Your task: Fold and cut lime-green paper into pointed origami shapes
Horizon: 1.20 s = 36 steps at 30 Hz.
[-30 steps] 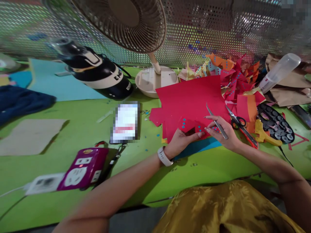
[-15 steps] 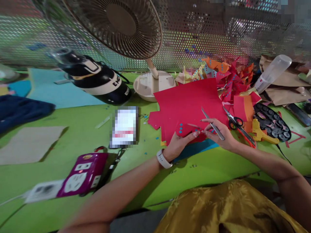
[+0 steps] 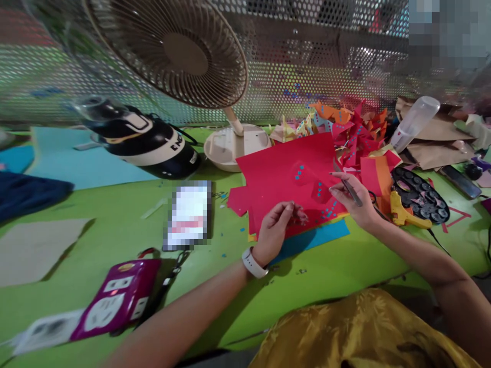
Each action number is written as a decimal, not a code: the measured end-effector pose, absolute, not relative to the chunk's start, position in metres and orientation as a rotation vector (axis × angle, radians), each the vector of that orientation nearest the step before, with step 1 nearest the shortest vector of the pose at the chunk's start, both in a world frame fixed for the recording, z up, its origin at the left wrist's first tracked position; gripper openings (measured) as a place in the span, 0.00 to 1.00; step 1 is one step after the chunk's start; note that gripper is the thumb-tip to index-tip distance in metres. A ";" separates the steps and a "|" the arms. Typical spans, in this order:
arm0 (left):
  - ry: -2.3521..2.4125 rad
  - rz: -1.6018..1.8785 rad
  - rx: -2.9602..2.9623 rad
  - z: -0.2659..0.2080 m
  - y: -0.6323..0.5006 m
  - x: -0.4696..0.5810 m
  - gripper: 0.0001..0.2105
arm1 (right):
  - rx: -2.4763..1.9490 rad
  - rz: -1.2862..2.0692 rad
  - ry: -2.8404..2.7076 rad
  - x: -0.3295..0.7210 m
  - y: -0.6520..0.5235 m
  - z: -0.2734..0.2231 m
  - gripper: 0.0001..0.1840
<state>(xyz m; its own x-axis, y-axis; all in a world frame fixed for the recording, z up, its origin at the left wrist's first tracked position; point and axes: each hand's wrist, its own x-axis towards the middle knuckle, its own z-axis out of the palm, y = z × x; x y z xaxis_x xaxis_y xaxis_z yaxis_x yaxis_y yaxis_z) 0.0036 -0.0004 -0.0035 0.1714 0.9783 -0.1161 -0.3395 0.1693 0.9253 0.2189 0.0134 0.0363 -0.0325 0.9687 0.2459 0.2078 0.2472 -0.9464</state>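
Note:
My left hand (image 3: pixel 274 225) is closed above the red paper sheet (image 3: pixel 284 163), thumb pressed to the index finger. A small blurred, see-through bit shows at its fingertips; I cannot make out what it is. In my right hand (image 3: pixel 355 204) metal tweezers (image 3: pixel 352 193) lie across the fingers, and thumb and forefinger are bent near each other. Small blue diamonds (image 3: pixel 299 173) lie in short rows on red paper between and beyond my hands. Blue paper (image 3: pixel 318 239) sticks out under the near edge of the red sheet. Scissors are mostly hidden behind my right hand.
A yellow glue gun (image 3: pixel 408 212) and a black round-welled tray (image 3: pixel 422 197) lie at right. Paper scraps (image 3: pixel 356 125) heap up behind. A fan (image 3: pixel 238 145), a black bottle (image 3: pixel 153 143), a phone (image 3: pixel 190 214) and a purple power box (image 3: pixel 118 291) stand or lie leftward.
My hands have moved apart. The small red piece with blue diamonds has left my left hand, and such pieces now show on the red sheet. The tweezers stay in my right hand.

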 end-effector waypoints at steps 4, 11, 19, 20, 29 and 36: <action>0.981 1.138 1.001 0.002 -0.002 0.003 0.21 | -1.167 0.909 -1.414 0.228 0.021 0.046 0.20; 1.036 1.139 1.105 0.014 -0.003 -0.001 0.18 | -1.168 0.855 -1.459 0.237 0.022 0.059 0.20; 0.981 1.250 0.794 0.015 0.008 0.001 0.23 | -1.143 0.866 -1.656 0.214 -0.001 0.050 0.16; 0.984 1.261 0.763 0.015 0.008 0.001 0.23 | -1.145 0.866 -1.660 0.213 -0.002 0.050 0.16; 0.990 1.222 0.735 0.015 0.007 0.003 0.21 | -1.160 0.986 -1.741 0.225 0.005 0.053 0.17; 0.950 1.038 1.046 0.025 -0.009 0.005 0.21 | -1.157 0.718 -2.040 0.207 -0.006 0.061 0.33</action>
<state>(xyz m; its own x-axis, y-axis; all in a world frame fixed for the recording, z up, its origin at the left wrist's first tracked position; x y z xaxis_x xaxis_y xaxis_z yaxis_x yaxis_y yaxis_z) 0.0054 -0.0089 0.0254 0.2393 0.9641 -0.1155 -0.2003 0.1654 0.9657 0.2074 -0.0063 0.0606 -0.3776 0.8814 0.2837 0.5092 0.4536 -0.7314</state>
